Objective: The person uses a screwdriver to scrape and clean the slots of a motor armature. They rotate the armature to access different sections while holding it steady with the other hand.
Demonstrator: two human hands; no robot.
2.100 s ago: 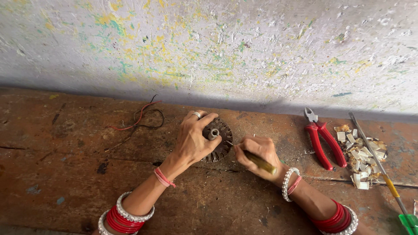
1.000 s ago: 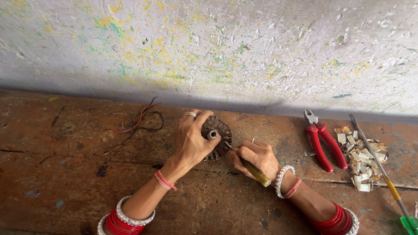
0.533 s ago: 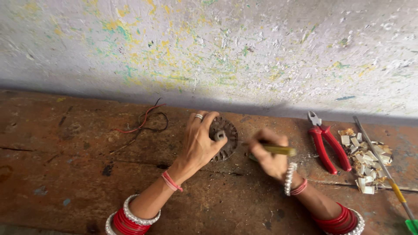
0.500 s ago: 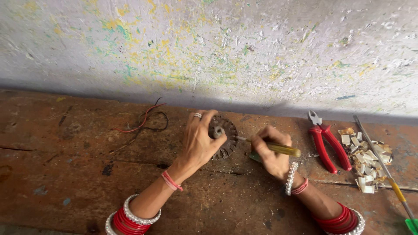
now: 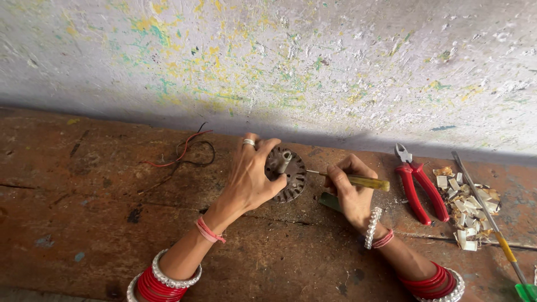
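Yellow-handled screwdriver (image 5: pixel 358 180) had swung from angled down to nearly level, tip now at the rotor's (image 5: pixel 286 174) edge. Your right hand (image 5: pixel 351 190) pinched its handle; left hand (image 5: pixel 250 176) stayed clamped on the rotor on the floor (image 5: pixel 84 212), so prying looked underway.

Left hand (image 5: pixel 253 178) on round metal rotor (image 5: pixel 290 174), right hand (image 5: pixel 349 190) gripping yellow-handled screwdriver (image 5: pixel 358 180).

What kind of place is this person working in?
Probably a small, informal repair workshop. A worn reddish work surface runs along a paint-flecked wall, with red-handled pliers, loose wires and a round metal motor part being worked with a screwdriver.
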